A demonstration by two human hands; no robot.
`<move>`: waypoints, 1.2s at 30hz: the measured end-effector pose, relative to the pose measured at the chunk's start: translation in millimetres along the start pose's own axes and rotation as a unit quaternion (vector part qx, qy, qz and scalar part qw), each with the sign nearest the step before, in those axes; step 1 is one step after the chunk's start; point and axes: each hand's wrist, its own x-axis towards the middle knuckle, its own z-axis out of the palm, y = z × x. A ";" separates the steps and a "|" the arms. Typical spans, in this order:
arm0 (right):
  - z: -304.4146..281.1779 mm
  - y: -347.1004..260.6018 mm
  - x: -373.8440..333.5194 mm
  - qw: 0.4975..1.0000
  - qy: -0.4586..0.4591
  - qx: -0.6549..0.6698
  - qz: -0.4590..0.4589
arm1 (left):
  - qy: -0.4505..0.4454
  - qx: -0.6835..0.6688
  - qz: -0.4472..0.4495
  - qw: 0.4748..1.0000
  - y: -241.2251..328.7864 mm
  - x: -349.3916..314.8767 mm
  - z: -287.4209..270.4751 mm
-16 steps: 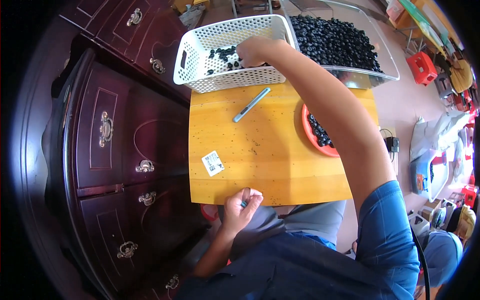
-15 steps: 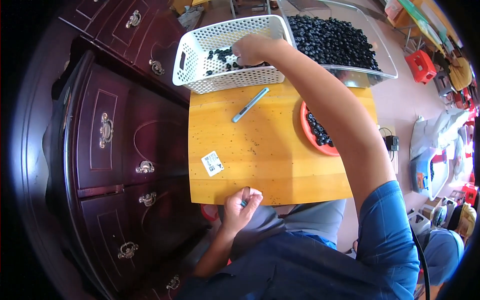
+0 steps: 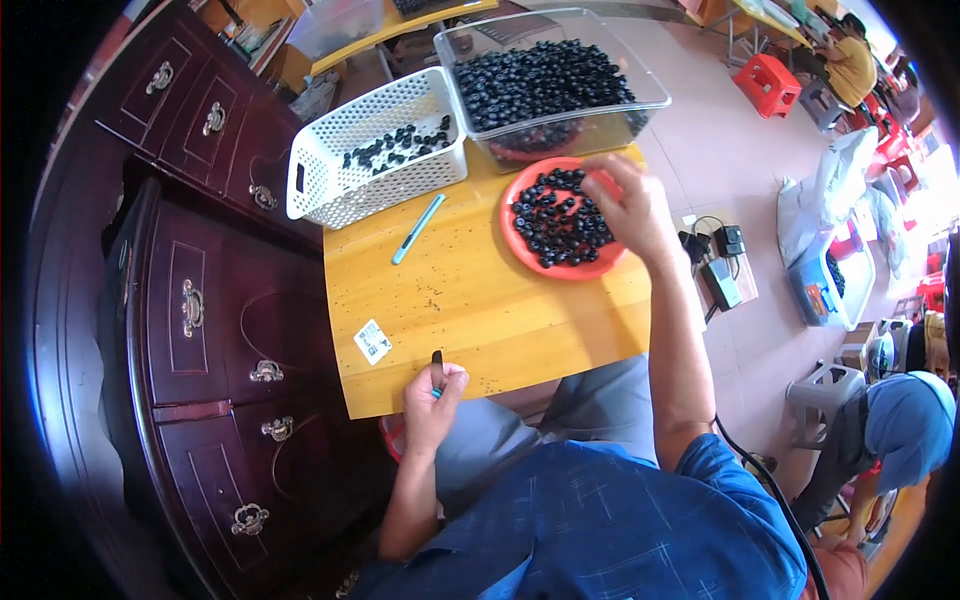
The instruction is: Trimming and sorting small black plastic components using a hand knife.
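My left hand point(image 3: 430, 408), near the table's front edge, is closed around a small knife point(image 3: 437, 360). Its dark blade points up from the fist and a bit of teal handle shows below. Above the right rim of the orange-red plate point(image 3: 512, 243) is my right hand point(image 3: 632, 210), thumb and fingers curved and apart; I see nothing between them. Small round black ring-like pieces point(image 3: 560, 240) cover much of the plate. A white perforated basket point(image 3: 385, 193) at the far left holds scattered pieces of the same kind.
A clear plastic bin point(image 3: 655, 100) heaped with black pieces stands behind the plate. On the table lie a teal cutter point(image 3: 418, 230), a white label point(image 3: 372, 342) and dark crumbs. Dark red drawers point(image 3: 215, 290) flank the left. Another person point(image 3: 905, 430) sits at lower right.
My right hand has left the white basket and come right and nearer, to the plate. The left hand has turned, so the dark blade now shows. The whole view has shifted.
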 end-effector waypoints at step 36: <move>58.4 26.9 -62.5 0.978 -0.098 -0.166 0.085 | -0.132 0.176 0.098 0.971 70.7 134.1 131.4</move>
